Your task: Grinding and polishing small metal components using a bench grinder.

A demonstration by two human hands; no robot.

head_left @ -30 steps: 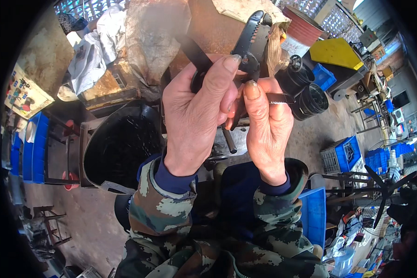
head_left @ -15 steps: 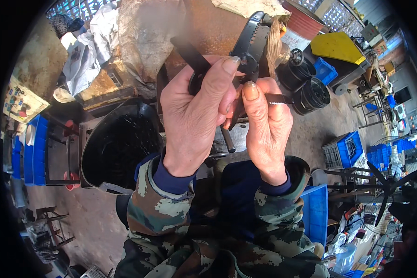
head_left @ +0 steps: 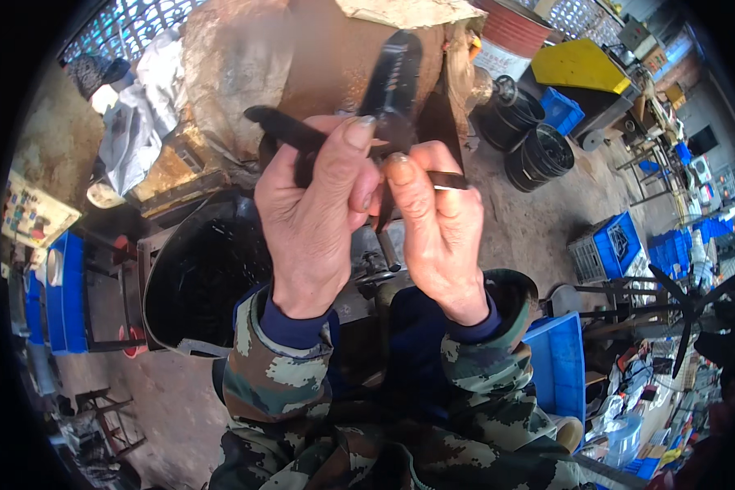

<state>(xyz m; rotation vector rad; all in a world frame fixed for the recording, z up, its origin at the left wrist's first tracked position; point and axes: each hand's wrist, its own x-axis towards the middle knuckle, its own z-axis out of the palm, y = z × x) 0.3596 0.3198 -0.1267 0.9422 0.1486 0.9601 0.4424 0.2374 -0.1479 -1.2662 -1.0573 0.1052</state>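
Both hands raised in front of you, closed together on a dark metal clip-like part.

Your left hand (head_left: 314, 220) wraps the left arm of the dark metal part (head_left: 388, 98), thumb tip pressed near its centre; your right hand (head_left: 437, 224) pinches a flat dark strip (head_left: 447, 180) that juts right from between its fingers. The part sits high and central, above the round black drum (head_left: 196, 278) on the left and well apart from the black buckets (head_left: 531, 139) at far right. Keep both grips firm and the wrists close, so the two pieces stay aligned while you press; steady the thumb rather than sliding it. Both forearms rise from the near edge in camouflage sleeves (head_left: 278, 376), knuckles facing you, fingers curled away.
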